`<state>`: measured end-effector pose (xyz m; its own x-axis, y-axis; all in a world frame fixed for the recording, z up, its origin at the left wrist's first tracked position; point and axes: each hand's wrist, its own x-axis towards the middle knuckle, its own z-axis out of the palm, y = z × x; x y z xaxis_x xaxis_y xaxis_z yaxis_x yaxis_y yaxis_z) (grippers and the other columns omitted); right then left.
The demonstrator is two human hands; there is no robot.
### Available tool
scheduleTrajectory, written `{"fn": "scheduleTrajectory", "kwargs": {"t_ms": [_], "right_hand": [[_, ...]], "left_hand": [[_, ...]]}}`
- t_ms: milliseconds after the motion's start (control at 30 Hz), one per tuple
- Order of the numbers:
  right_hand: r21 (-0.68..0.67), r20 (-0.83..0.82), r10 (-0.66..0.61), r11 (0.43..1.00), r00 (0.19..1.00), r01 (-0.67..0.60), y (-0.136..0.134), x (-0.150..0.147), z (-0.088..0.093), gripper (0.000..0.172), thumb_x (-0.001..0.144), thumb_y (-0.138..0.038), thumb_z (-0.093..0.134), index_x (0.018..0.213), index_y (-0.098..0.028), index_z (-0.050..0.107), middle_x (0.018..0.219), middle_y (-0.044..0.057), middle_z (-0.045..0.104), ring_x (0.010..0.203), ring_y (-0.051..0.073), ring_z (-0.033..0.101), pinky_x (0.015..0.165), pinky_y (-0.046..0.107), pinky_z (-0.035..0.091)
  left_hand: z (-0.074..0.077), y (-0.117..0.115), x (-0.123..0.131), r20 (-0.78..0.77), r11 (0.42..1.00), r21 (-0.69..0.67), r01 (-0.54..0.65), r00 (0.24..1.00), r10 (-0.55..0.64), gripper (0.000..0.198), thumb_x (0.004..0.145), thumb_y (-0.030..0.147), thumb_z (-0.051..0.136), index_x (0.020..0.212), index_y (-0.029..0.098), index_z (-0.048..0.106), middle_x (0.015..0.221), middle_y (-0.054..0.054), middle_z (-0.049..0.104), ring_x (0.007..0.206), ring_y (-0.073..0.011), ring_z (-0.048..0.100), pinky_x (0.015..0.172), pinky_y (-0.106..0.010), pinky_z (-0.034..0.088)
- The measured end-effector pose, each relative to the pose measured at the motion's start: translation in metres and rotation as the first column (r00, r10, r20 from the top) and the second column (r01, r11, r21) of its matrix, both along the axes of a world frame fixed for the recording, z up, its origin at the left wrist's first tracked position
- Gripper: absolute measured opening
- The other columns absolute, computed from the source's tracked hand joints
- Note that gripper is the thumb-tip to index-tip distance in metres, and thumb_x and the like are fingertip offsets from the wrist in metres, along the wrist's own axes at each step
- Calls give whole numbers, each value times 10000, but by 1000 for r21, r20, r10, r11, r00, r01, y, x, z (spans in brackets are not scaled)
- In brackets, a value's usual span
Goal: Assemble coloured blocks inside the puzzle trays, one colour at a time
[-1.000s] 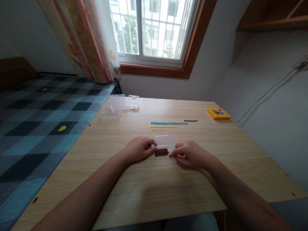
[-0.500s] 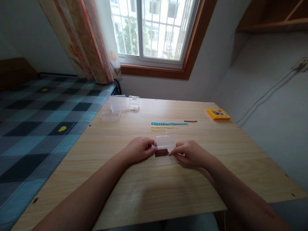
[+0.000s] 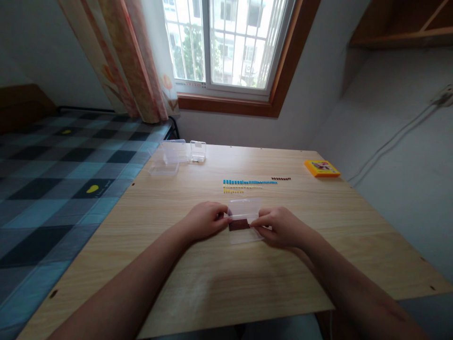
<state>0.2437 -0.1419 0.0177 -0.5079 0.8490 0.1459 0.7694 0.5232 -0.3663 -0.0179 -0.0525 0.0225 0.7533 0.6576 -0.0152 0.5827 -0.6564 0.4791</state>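
— What could go wrong here?
— A nudge: the block of small brown pieces (image 3: 239, 225) lies inside the open transparent plastic box (image 3: 245, 237), and the right hand (image 3: 279, 226), fingers drawn narrow, is at the block's right edge, where a push could skew it. Whether it pinches anything I can't tell
— And the left hand (image 3: 205, 218)?
— Closed narrowly on the box's left edge; should that slip, the box might slide on the worktop (image 3: 212, 278)
— What's around it?
— Its raised lid (image 3: 245, 206) stands in the way of the yellow pieces (image 3: 228, 191) and blue pieces (image 3: 239, 182) just beyond the box; a forward shove could scatter them. A short brown row (image 3: 281, 179) lies beyond to its right, a flat yellow case (image 3: 322, 168) farther that way, transparent containers (image 3: 175, 152) far beyond to its left
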Motion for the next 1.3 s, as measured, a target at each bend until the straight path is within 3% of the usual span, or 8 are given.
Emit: {"fn": "scheduleTrajectory", "kwargs": {"t_ms": [433, 567, 667, 767, 900, 1000, 1100, 1300], "right_hand": [[-11, -10, 19, 1000, 1000, -19, -1, -2, 5, 228, 855, -133, 607, 904, -236, 804, 807, 20, 713, 657, 125, 584, 615, 247, 365], [40, -168, 60, 998, 984, -54, 1, 4, 8, 236, 855, -124, 583, 924, -209, 792, 791, 24, 711, 634, 121, 580, 602, 243, 389], [169, -298, -17, 983, 954, 70, 8, 13, 4, 227, 888, -165, 574, 949, -198, 790, 701, 14, 673, 570, 120, 541, 575, 251, 396], [282, -456, -205, 890, 866, 359, 20, 28, -7, 224, 917, -229, 571, 957, -191, 788, 708, 30, 686, 592, 148, 556, 597, 278, 431], [214, -702, -435, 626, 564, 750, 40, 58, -24, 284, 924, -336, 552, 959, -166, 776, 909, 99, 758, 798, 222, 664, 718, 328, 516], [145, -728, -543, 476, 420, 868, 54, 81, -37, 356, 919, -363, 501, 988, -133, 764, 978, 135, 752, 913, 256, 673, 830, 373, 534], [150, -688, -596, 441, 414, 885, 67, 95, -51, 363, 887, -327, 493, 1000, -121, 769, 976, 148, 733, 924, 267, 649, 886, 417, 523], [209, -556, -645, 501, 524, 840, 93, 101, -70, 373, 828, -149, 478, 996, -170, 810, 1198, 157, 685, 1179, 274, 593, 1108, 462, 420]], "left_hand": [[2, -1, 0, -2, 1000, -13, 1, 1000, -1, 229, 912, 349, 575, 899, 214, 760, 818, -27, 730, 732, -171, 619, 637, -272, 384], [1, -1, 0, 7, 1000, -1, 4, 1000, -4, 235, 921, 355, 567, 877, 211, 748, 827, -31, 732, 728, -174, 618, 637, -276, 386], [1, 0, 0, 0, 1000, 1, -2, 1000, 2, 228, 921, 337, 561, 880, 210, 745, 847, -35, 740, 745, -178, 628, 648, -277, 390], [1, 0, 0, -7, 1000, 6, 0, 1000, 0, 239, 930, 332, 544, 897, 212, 748, 869, -42, 747, 774, -185, 639, 666, -280, 393], [0, 1, 0, -30, 1000, 13, -4, 1000, 4, 269, 941, 349, 523, 861, 210, 738, 843, -45, 739, 776, -192, 639, 668, -284, 382], [0, 1, 0, -30, 1000, 11, -9, 1000, 9, 272, 943, 356, 517, 876, 215, 740, 852, -43, 741, 782, -195, 638, 669, -283, 376], [0, 2, 0, -22, 1000, 1, -8, 1000, 8, 276, 944, 362, 514, 894, 214, 742, 860, -48, 741, 786, -196, 635, 673, -283, 379], [-4, 3, 0, -16, 1000, -2, -11, 1000, 11, 287, 945, 386, 529, 858, 215, 742, 803, -36, 718, 743, -185, 613, 646, -283, 357]]}}
